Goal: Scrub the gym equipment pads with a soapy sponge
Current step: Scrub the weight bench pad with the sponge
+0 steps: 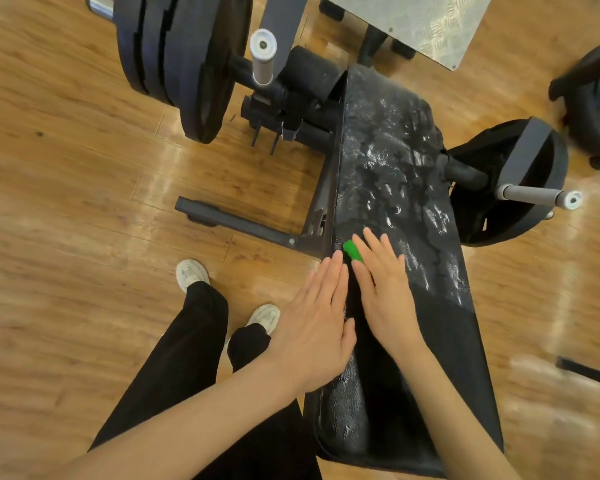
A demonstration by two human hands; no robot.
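Standing right by the machine here. Nearest thing is the person's black trousers (187,358) and white sneakers (262,315) on the wood floor (66,202), off to the left of both hands.

Left hand (314,327) is flat, fingers (329,278) straight and pressed together, lying along the left edge of the long black bench pad (378,393). It isn't gripping anything, just resting palm down with the thumb tucked toward the pad.

Right hand (383,289) is just beside it on the pad surface, also flat, its fingers slightly spread and straight. A green sponge (352,250) pokes out from under those fingertips, at their left side, close to the tip of the left hand too. So the sponge is pressed under flat fingers rather than clamped in a fist.

Past the fingertips the pad is wet and streaked with white soapy foam (395,161), most of it in the far half. The stretch under and behind the hands looks darker and mostly matte.

Further out, left of the fingers: a black frame foot bar (236,221) on the floor, then a stack of black weight plates (181,64) on a sleeve and a grey-handled post (263,57). To the right, another plate (513,188) with a grey handle (537,196). At the far end sits a metal tread footplate (426,22).
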